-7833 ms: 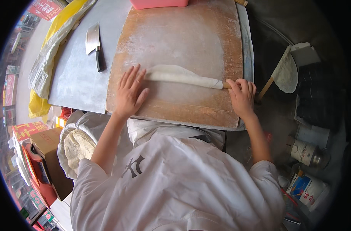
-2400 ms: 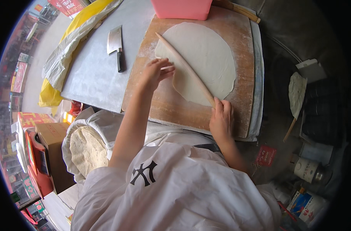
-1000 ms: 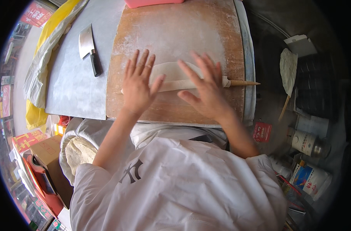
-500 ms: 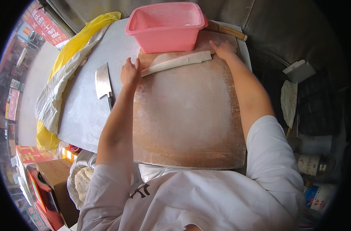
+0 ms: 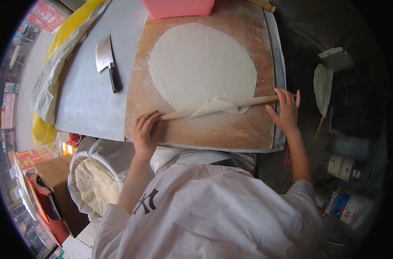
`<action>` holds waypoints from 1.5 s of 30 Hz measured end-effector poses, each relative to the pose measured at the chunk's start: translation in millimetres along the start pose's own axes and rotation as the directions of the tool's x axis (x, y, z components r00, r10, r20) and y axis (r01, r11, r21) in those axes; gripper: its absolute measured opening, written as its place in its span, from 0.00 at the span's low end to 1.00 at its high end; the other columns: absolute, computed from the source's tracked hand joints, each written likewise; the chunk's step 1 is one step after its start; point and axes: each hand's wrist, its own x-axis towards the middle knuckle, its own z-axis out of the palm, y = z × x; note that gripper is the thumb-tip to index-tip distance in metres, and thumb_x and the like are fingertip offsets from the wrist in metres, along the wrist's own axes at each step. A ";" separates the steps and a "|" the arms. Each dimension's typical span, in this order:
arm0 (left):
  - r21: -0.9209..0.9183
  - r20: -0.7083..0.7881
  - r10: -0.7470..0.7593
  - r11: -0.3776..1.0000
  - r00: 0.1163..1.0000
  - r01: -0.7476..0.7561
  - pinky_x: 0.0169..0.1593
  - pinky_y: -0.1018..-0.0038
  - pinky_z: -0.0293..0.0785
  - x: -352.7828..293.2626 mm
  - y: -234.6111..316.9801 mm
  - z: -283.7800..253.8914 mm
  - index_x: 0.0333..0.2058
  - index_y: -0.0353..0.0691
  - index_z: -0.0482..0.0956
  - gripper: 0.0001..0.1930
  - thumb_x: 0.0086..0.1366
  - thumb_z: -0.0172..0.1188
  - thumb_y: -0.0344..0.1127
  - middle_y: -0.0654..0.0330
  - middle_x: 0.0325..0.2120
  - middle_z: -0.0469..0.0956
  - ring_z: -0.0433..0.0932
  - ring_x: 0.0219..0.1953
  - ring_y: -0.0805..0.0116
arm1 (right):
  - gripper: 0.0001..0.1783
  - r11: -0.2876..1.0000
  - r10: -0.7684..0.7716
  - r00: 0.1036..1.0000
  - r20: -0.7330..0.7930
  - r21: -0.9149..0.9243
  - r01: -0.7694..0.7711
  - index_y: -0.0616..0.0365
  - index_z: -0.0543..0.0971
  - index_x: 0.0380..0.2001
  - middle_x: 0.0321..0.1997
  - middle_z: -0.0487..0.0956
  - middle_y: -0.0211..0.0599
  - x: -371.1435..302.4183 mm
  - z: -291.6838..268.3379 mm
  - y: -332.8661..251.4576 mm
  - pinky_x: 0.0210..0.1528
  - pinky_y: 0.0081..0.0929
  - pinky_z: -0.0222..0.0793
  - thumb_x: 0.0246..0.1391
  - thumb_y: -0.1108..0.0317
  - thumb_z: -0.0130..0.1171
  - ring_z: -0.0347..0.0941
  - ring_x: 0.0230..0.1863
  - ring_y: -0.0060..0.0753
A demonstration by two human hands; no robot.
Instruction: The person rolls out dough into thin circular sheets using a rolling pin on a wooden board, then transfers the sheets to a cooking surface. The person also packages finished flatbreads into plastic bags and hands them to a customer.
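Note:
A large, thin round sheet of dough (image 5: 203, 62) lies spread over the floured wooden board (image 5: 231, 129). Across its near edge runs a long wooden rolling pin (image 5: 259, 101), with a flap of dough folded over its middle. My left hand (image 5: 145, 131) has its fingers bent around the pin's left end. At the other end, my right hand (image 5: 287, 111) grips the pin loosely, thumb apart on the near side and fingers over the top. Left of the board, a cleaver (image 5: 105, 54) with a black handle rests on the grey metal tabletop (image 5: 86, 95).
A pink plastic tub (image 5: 179, 7) stands at the board's far edge, with a bundled-straw brush (image 5: 262, 4) beside it. Yellow and white sheeting (image 5: 54, 82) covers the table's left edge. Below sits a cloth-lined container of pale dough (image 5: 97, 181), near a cardboard box (image 5: 56, 181).
The dough, rolled up around the pin near the tub before, now lies flat across the board. Both hands and the pin have come toward me. The view has tipped nearer my body.

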 end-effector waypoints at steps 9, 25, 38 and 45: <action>-0.252 0.110 -0.648 0.715 0.754 0.652 0.32 0.77 0.73 68.1 -22.0 13.4 0.47 0.32 0.76 0.21 0.60 0.68 0.38 0.61 0.29 0.76 0.75 0.29 0.74 | 0.24 0.934 0.229 0.973 -0.019 0.285 -0.214 0.47 0.77 0.58 0.40 0.70 0.36 -36.6 -12.1 -114.5 0.45 0.37 0.67 0.57 0.71 0.59 0.69 0.42 0.43; -0.098 0.159 -0.662 0.728 0.732 0.679 0.36 0.73 0.76 87.3 -16.7 20.7 0.32 0.34 0.80 0.13 0.59 0.66 0.40 0.57 0.28 0.82 0.81 0.29 0.68 | 0.25 0.896 0.266 0.962 0.064 0.351 -0.272 0.59 0.73 0.57 0.46 0.69 0.41 -37.4 10.7 -193.9 0.49 0.42 0.67 0.53 0.75 0.60 0.68 0.49 0.46; -0.076 0.505 0.526 0.817 0.685 -0.571 0.70 0.55 0.56 114.8 -4.1 39.3 0.60 0.36 0.68 0.34 0.67 0.52 0.58 0.48 0.61 0.68 0.64 0.65 0.49 | 0.24 0.767 0.194 0.977 0.084 0.608 -0.204 0.56 0.76 0.54 0.42 0.71 0.39 -38.3 5.7 -200.3 0.44 0.37 0.69 0.52 0.77 0.62 0.71 0.40 0.41; 0.046 0.560 0.425 0.841 0.711 -0.539 0.71 0.57 0.52 108.5 -5.8 26.6 0.66 0.33 0.60 0.40 0.64 0.53 0.56 0.49 0.66 0.62 0.60 0.69 0.51 | 0.16 0.851 0.486 0.818 -0.306 0.377 -0.365 0.57 0.79 0.49 0.50 0.72 0.40 -85.6 -23.7 -27.1 0.45 0.33 0.71 0.57 0.73 0.60 0.73 0.46 0.41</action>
